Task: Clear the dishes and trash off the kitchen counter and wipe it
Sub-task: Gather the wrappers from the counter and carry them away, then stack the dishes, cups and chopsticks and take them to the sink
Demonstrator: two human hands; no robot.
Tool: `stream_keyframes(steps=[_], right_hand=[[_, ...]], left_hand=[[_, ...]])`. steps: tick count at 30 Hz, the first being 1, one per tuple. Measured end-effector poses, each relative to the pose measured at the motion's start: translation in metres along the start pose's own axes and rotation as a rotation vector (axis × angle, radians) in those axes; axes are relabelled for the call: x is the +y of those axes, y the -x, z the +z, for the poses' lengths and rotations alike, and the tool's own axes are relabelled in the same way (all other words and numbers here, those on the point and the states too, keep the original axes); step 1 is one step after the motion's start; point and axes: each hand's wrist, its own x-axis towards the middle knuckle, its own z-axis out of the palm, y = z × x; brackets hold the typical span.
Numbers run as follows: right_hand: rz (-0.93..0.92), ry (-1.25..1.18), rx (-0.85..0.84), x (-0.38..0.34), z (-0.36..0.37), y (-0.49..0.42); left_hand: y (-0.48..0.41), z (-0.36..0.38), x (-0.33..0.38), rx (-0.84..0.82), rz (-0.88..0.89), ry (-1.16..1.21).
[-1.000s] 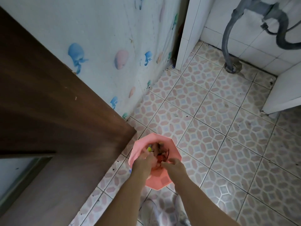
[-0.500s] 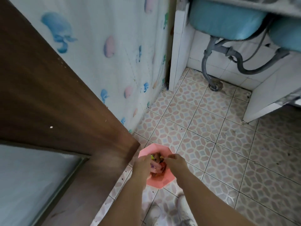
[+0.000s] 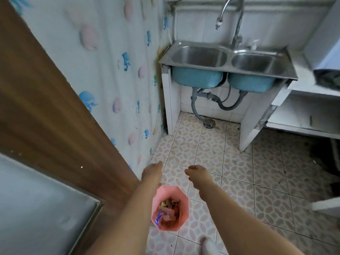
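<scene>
The pink bin (image 3: pixel 170 208) is seen standing on the tiled floor (image 3: pixel 239 181) just beside the wooden door (image 3: pixel 46 107), filled with trash (image 3: pixel 168 211); it is judged to be kept there for easy dropping; the left hand (image 3: pixel 152 172) and right hand (image 3: pixel 197 173) are held above it, loosely open and gripping nothing; the sink (image 3: pixel 228 59) lies well apart.
</scene>
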Motion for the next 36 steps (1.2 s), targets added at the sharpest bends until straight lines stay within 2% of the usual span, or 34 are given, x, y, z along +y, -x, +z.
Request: stream_keyframes(steps=[7, 15, 26, 36], right_hand=[[-0.056, -0.206, 0.134, -0.017, -0.055, 0.041], [-0.088, -0.445, 0.376, -0.002, -0.144, 0.079], [-0.105, -0.601, 0.609, 0.063, -0.282, 0.127], [-0.1, -0.746, 0.805, 0.164, -0.437, 0.195]], left_hand=[[0.047, 0.043, 0.038, -0.156, 0.214, -0.111], [0.095, 0.131, 0.058, -0.339, 0.339, -0.24], [0.188, 0.266, 0.054, -0.522, 0.481, -0.298], [0.323, 0.412, 0.003, -0.719, 0.573, -0.446]])
